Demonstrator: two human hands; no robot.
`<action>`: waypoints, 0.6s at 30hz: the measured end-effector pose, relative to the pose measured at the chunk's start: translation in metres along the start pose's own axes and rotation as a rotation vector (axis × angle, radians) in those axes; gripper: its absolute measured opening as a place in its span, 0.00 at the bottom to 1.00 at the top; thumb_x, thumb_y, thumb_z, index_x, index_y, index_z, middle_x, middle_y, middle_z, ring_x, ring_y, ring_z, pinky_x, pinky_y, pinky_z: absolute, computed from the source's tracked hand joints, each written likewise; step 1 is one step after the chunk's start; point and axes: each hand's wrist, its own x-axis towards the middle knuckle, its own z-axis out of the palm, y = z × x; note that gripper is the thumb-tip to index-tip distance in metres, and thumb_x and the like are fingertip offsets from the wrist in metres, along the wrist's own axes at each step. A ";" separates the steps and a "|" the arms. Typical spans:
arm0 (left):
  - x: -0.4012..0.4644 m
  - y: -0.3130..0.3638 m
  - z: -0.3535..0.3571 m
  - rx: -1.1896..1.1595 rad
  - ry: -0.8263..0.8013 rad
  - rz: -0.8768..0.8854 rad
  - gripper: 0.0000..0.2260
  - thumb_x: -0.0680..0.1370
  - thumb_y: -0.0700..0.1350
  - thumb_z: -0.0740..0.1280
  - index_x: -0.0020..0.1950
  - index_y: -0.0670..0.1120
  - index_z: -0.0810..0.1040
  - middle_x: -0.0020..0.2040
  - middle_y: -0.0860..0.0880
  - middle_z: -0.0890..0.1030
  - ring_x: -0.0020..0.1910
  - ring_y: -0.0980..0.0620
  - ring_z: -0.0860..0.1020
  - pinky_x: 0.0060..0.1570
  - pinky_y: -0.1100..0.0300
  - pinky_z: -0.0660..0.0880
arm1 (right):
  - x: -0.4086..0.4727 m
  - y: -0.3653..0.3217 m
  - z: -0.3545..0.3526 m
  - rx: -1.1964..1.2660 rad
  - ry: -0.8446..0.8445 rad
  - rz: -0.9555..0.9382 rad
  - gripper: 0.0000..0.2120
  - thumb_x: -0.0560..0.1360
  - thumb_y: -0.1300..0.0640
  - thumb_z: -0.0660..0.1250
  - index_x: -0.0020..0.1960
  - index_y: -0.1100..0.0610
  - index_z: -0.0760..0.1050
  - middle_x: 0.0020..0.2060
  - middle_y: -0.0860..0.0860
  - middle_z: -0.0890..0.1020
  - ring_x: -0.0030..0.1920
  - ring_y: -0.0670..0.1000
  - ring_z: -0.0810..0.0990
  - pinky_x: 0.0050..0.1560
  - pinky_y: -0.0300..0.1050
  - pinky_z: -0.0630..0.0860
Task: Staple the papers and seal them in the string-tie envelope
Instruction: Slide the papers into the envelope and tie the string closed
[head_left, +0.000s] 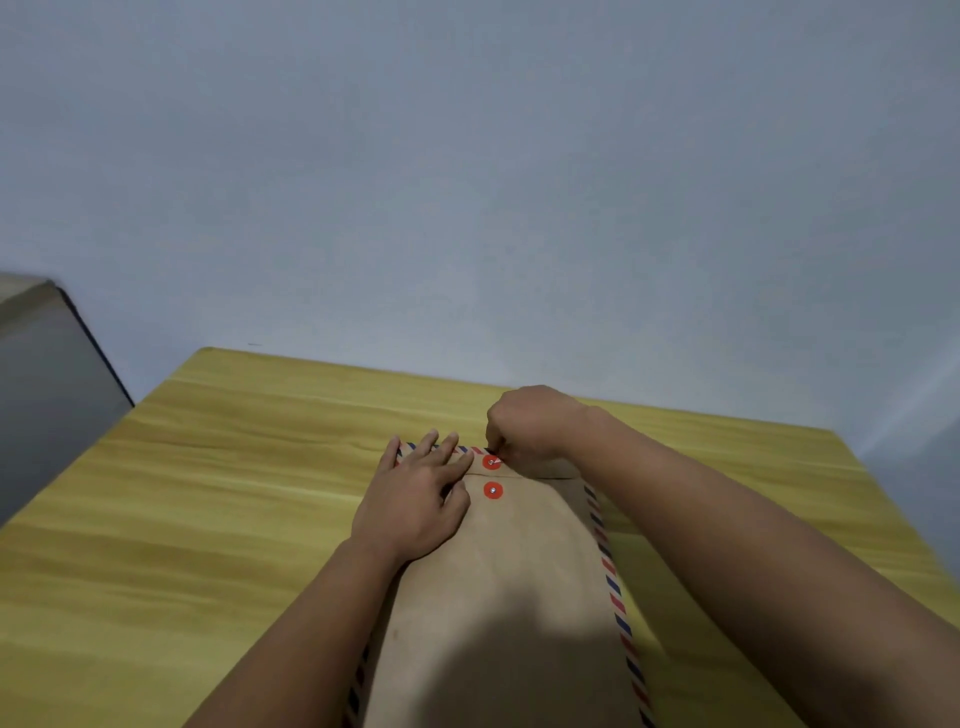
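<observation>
Left hand (415, 499) lay flat, fingers straight, pinning the envelope (509, 597) flap on the table (208, 493). Right hand (524, 423) was curled just past the upper red button (491, 462), pinching something there; likely the string, too thin to confirm. Lower button (492, 490) sat beside the left fingertips. Envelope looked light, floppy paper: hold flat, work at the buttons.

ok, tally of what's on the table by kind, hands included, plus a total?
Envelope: 1, kraft brown with striped border, flap folded down
Red closure discs: 2, one on the flap, one on the body
Hands: 2, left hand flat on the envelope, right hand with its grip curled by the upper disc
Table: 1
Total: 6
</observation>
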 end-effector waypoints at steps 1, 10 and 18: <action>0.000 0.000 0.000 0.000 -0.001 -0.002 0.24 0.80 0.54 0.55 0.77 0.59 0.68 0.81 0.55 0.62 0.81 0.55 0.53 0.80 0.45 0.44 | 0.002 -0.001 -0.001 -0.040 -0.016 -0.017 0.10 0.77 0.53 0.67 0.52 0.50 0.86 0.47 0.49 0.86 0.48 0.56 0.84 0.47 0.50 0.83; 0.001 -0.001 0.001 0.000 0.002 -0.015 0.24 0.79 0.54 0.54 0.76 0.59 0.69 0.80 0.55 0.63 0.81 0.55 0.54 0.80 0.44 0.44 | 0.007 -0.003 -0.001 -0.245 -0.004 -0.140 0.10 0.79 0.54 0.64 0.42 0.55 0.79 0.36 0.51 0.76 0.38 0.58 0.77 0.37 0.46 0.73; 0.000 0.000 0.001 0.001 0.006 -0.015 0.25 0.79 0.55 0.53 0.76 0.59 0.69 0.80 0.55 0.63 0.81 0.55 0.54 0.80 0.44 0.45 | 0.010 -0.002 0.005 -0.239 -0.052 -0.157 0.11 0.80 0.53 0.62 0.51 0.57 0.81 0.46 0.52 0.80 0.43 0.57 0.79 0.40 0.50 0.77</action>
